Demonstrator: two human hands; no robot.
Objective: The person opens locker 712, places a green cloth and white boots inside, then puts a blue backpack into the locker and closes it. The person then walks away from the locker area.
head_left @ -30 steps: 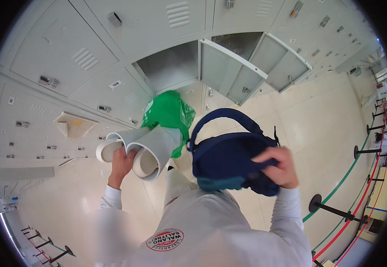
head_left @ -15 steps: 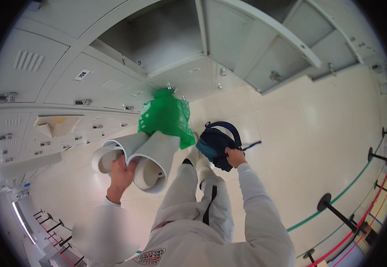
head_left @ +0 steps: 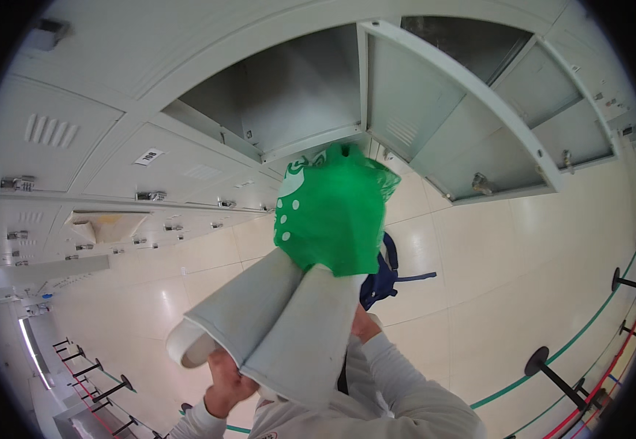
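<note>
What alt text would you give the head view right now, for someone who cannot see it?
The left hand holds up a pair of white rubber boots, their feet inside a green plastic bag, toward an open locker. The right hand, mostly hidden behind the boots, is by a dark blue backpack low over the tiled floor.

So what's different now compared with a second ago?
The right hand has carried the dark blue backpack down from chest height to the floor. The pair of white boots with the green bag has moved toward the open locker. The left hand still grips the boots.
</note>
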